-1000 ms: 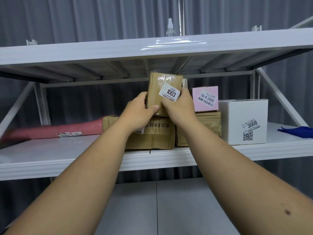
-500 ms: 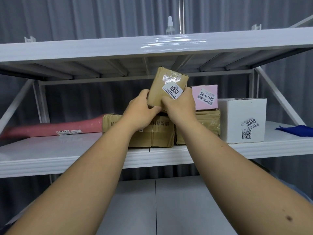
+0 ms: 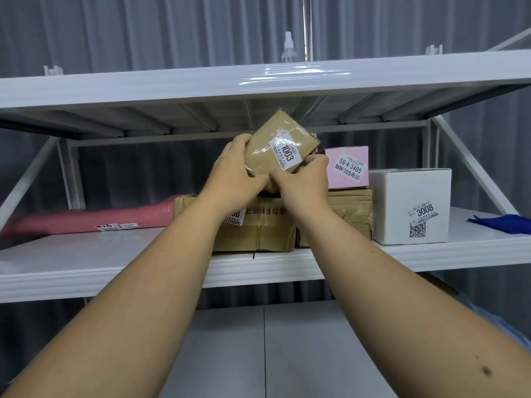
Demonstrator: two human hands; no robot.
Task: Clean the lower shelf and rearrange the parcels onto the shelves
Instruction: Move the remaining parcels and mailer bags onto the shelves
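Observation:
A small brown taped parcel labelled 1003 (image 3: 275,145) is tilted to the right in the air above the middle shelf (image 3: 115,262). My left hand (image 3: 232,179) grips its left and lower side, and my right hand (image 3: 304,182) holds its lower right corner. Below the hands lies a flat brown carton (image 3: 267,231), with a second brown carton (image 3: 353,216) beside it on the right. A pink box labelled 58-4-3405 (image 3: 347,168) rests on that second carton. A white box labelled 3008 (image 3: 411,205) stands to the right.
A long pink soft parcel (image 3: 100,219) lies at the left of the middle shelf. A blue cloth (image 3: 502,224) lies at its right end. A spray bottle (image 3: 288,47) stands on the upper shelf (image 3: 172,84). A lower shelf surface (image 3: 258,340) shows beneath.
The 1003 parcel has rotated from nearly upright to tilted right, still in both hands. My hands have shifted lower on it and closer together.

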